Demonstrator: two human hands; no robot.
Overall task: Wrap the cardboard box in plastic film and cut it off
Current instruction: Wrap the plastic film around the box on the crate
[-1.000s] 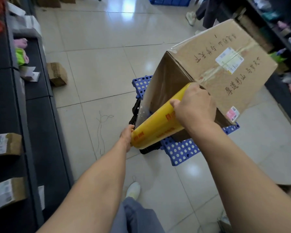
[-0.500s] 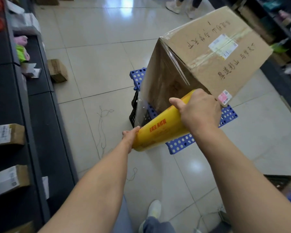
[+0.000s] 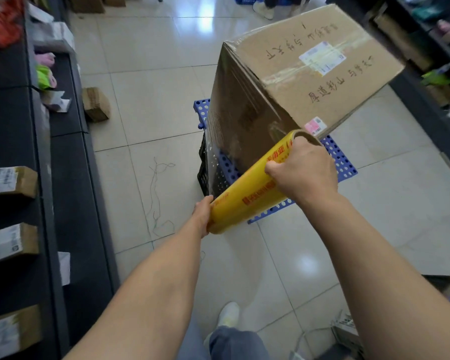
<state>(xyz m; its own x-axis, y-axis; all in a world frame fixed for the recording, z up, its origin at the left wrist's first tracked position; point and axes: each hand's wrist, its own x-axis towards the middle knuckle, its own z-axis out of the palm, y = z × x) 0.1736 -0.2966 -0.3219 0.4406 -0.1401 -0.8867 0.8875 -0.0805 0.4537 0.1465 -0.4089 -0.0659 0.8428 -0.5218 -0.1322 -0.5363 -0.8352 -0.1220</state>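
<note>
The brown cardboard box (image 3: 320,81) bears black handwriting. The yellow film roll (image 3: 247,196) carries red print. The perforated plastic platform (image 3: 340,162) is blue.

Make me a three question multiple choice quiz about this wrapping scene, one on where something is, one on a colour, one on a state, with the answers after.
1. What does the cardboard box stand on?
A. a black shelf
B. a blue perforated platform
C. bare floor tiles

2. What colour is the film roll?
A. green
B. white
C. yellow

3. How is the roll held?
A. by the left hand at its lower end and the right hand near its upper end
B. by one hand alone
C. by no hand, it lies on the floor

Answers: 1 B, the blue holed board shows beneath the box's edges. 2 C, the roll is yellow with red print. 3 A, each hand grips one end of the roll.
</note>
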